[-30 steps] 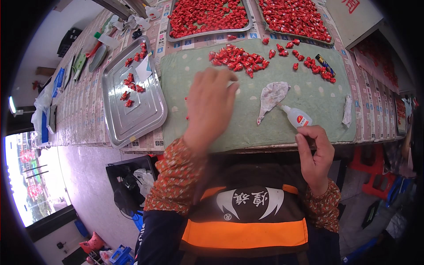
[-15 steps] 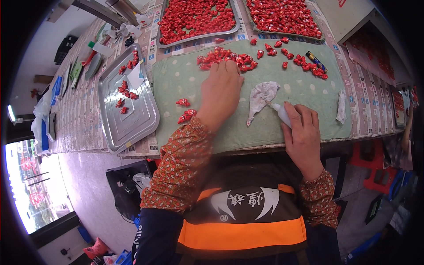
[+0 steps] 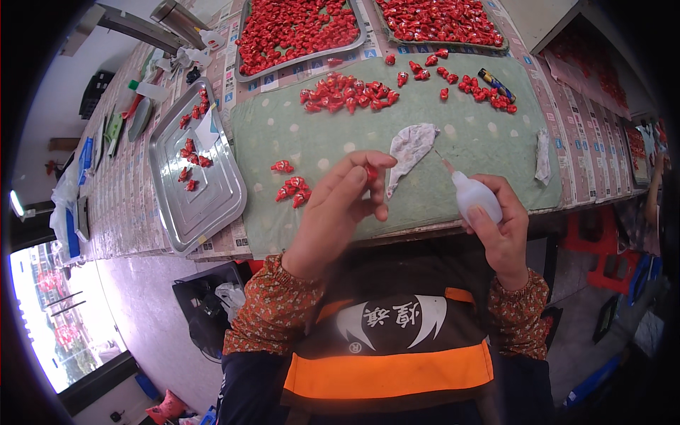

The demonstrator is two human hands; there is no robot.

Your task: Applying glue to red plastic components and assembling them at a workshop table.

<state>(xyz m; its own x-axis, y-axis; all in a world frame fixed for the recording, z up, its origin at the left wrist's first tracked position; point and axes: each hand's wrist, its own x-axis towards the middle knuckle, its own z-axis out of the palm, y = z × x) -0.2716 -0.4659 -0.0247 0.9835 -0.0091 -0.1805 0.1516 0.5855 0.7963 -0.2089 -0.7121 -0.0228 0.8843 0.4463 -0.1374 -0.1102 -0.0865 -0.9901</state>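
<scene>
Between the thumb and fingers of my left hand sits a small red figure, mostly covered by the fingertips. My right hand is wrapped round a white squeeze bottle with a thin needle tip, which tilts up toward the left. Near that tip a crumpled whitish cloth lies on the green spotted mat. A pile of similar red figures rests farther back on the mat, and a small group lies left of my left hand.
Two trays full of red pieces, one left and one right, stand at the back. At left is a metal tray with several figures. A dark tube and a rolled cloth lie at right. The table's front edge runs before me.
My left hand has come back from the pile toward me, now holding a red figure. My right hand has lifted the bottle and turned it so its tip points up, away from the cloth.
</scene>
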